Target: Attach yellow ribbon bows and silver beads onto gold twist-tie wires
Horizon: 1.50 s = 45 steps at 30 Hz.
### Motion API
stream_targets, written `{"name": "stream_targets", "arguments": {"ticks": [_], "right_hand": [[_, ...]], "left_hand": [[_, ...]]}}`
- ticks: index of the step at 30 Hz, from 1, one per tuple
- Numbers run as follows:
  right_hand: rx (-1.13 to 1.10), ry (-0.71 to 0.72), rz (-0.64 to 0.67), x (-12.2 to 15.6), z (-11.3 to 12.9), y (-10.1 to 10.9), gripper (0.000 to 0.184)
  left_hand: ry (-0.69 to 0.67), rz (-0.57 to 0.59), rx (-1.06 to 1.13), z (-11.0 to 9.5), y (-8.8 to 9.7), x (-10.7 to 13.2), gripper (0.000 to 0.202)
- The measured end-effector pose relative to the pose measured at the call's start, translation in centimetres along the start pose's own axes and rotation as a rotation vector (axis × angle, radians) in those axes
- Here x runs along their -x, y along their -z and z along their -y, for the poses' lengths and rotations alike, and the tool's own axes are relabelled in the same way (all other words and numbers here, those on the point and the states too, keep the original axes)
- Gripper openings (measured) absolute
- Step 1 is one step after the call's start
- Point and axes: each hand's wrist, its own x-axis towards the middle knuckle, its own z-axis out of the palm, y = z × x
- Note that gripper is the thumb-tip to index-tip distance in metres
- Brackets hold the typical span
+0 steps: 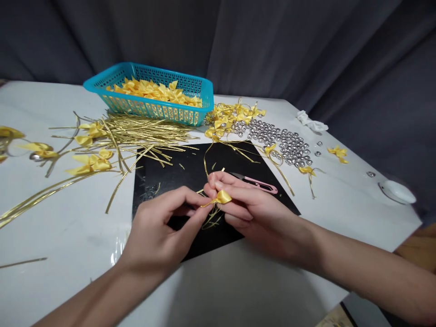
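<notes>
Above a black mat (163, 177), my two hands meet at a small yellow ribbon flower (224, 196). My right hand (252, 204) pinches the flower between thumb and fingers. From its base runs a thin gold cord (206, 205), which my left hand (170, 222) pinches between thumb and forefinger. Another length of gold cord arcs up behind the right fingers; whether it joins the flower I cannot tell. Pink-handled thread snips (262, 185) lie on the mat just beyond my right hand. Short gold cord scraps (213, 220) are scattered on the mat beneath my fingers.
A blue basket (153, 102) of yellow ribbon pieces stands at the back, with a pile of gold cords (143, 131) before it. Silver beads (286, 143) and corded ribbon flowers (231, 116) spread to its right. A white dish (398, 191) sits near the right edge.
</notes>
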Motion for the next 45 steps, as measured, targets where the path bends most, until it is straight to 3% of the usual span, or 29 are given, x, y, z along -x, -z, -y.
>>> {"name": "stream_targets", "arguments": {"ticks": [9,14,22,36,38,41,45], "right_hand": [[-0.192,-0.201,-0.055,0.0,0.6,0.7,0.012],[-0.132,-0.177,-0.056,-0.4,0.3,0.7,0.015],[-0.011,-0.058,-0.145,-0.5,-0.6,0.3,0.012],[0.063,-0.067,-0.162,-0.8,-0.9,0.3,0.011],[0.198,0.053,-0.188,-1.0,-1.0,0.6,0.012],[0.537,0.392,-0.205,-1.3,-0.6,1.1,0.021],[1.14,0.695,-0.052,-1.2,0.5,1.7,0.012]], "left_hand": [[0.098,0.133,0.15,0.3,-0.2,-0.2,0.01],[0.201,0.164,0.281,0.3,-0.1,-0.4,0.009],[0.313,-0.064,0.238,-0.8,-0.6,-0.3,0.003],[0.292,-0.12,0.242,-0.5,-0.7,-0.2,0.004],[0.306,-0.125,0.276,-0.5,-0.6,-0.3,0.003],[0.321,-0.091,0.287,-0.4,-0.2,-0.7,0.004],[0.324,-0.124,0.248,-0.2,0.2,-0.8,0.004]]}}
